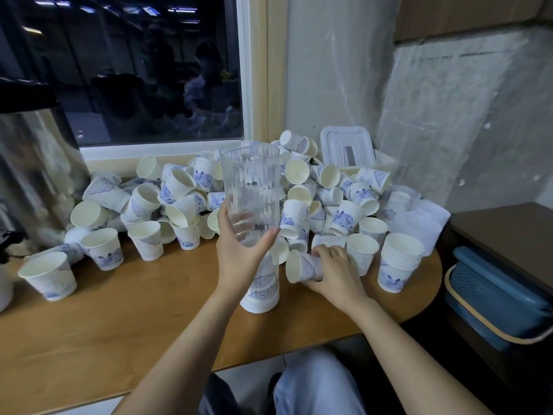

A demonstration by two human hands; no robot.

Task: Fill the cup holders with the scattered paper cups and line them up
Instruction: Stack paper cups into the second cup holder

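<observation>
White paper cup with blue print (302, 269) lies on its side at table level, gripped by the curled fingers of the right hand (335, 272). The left hand (239, 253) wraps the clear ribbed plastic cup holder (250, 181), which stands upright on the wooden table (134, 310) with a few cups nested at its base. I'd turn the cup to match that stack, steady the tube, and drop it in squarely.

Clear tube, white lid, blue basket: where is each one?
Clear tube (250, 181): head view, ribbed wall below the rim.
White lid (332, 145): head view, flat face left of its slot.
Blue basket (493, 304): head view, side wall.
</observation>
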